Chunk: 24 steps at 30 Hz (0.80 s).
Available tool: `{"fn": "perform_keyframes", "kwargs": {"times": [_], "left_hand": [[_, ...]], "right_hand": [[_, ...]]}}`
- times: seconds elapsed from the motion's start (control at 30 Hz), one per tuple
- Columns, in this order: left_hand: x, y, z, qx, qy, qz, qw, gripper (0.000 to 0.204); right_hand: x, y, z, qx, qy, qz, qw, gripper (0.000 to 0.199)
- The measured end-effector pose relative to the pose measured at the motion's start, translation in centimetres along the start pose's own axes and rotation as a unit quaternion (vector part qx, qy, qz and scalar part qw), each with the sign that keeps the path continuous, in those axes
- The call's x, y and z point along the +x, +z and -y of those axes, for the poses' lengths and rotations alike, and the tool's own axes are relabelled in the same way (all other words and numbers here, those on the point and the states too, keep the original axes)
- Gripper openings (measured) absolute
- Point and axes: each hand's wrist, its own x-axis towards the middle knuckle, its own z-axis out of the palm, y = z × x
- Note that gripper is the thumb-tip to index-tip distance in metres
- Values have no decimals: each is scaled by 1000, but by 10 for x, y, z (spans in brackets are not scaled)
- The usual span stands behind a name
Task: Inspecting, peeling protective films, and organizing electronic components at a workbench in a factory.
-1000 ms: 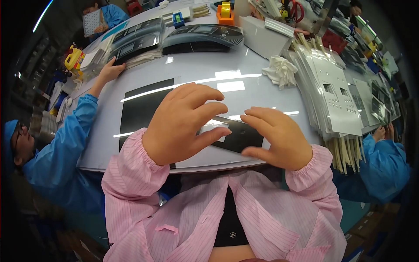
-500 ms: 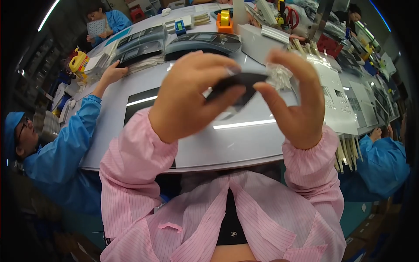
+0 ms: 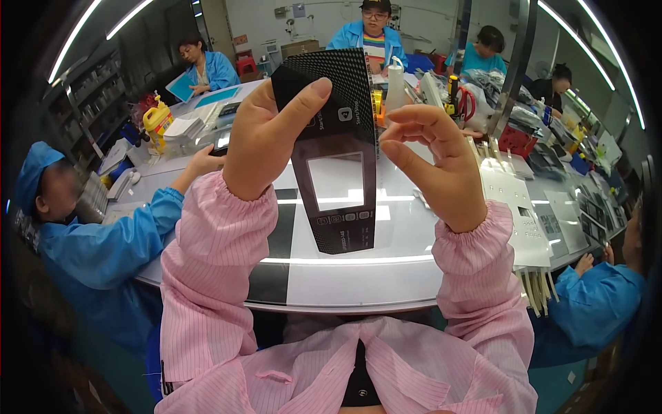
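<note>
My left hand (image 3: 265, 138) grips a thin black panel sheet (image 3: 334, 145) by its upper left edge, thumb lying across its front. The sheet hangs upright and a little tilted above the table. It has a dotted pattern at the top, a clear rectangular window in the lower half and small pale icons beneath it. At the sheet's right edge is my right hand (image 3: 441, 162), with thumb and fingers curved and apart. Nothing shows between its fingers, and whether a fingertip brushes the edge I cannot tell.
The white table (image 3: 407, 276) bears a dark strip (image 3: 269, 279) at its near left. White perforated panels (image 3: 507, 200) with pale tails lie on the right. A yellow jug (image 3: 157, 119) and a white bottle (image 3: 395, 86) stand farther back. People in blue sit on both sides.
The panel sheet has turned from nearly edge-on to facing me, hanging upright. My left hand has shifted its hold to the upper left edge. The view has tilted up, showing more people behind the table.
</note>
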Motion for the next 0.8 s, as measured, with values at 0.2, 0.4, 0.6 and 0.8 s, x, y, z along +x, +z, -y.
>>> {"fn": "perform_keyframes", "kwargs": {"times": [0.2, 0.4, 0.6, 0.8], "left_hand": [[3, -4, -1, 5, -40, 36, 999, 33], [7, -2, -4, -73, -74, 47, 993, 35], [11, 2, -18, -50, -49, 74, 995, 34], [47, -3, -52, 72, 124, 39, 989, 31]], "right_hand": [[4, -2, 10, 17, 37, 2, 999, 34], [8, -6, 18, -220, -184, -18, 958, 33], [8, -1, 21, -197, -149, -63, 967, 20], [19, -4, 23, -352, -312, -152, 869, 20]]}}
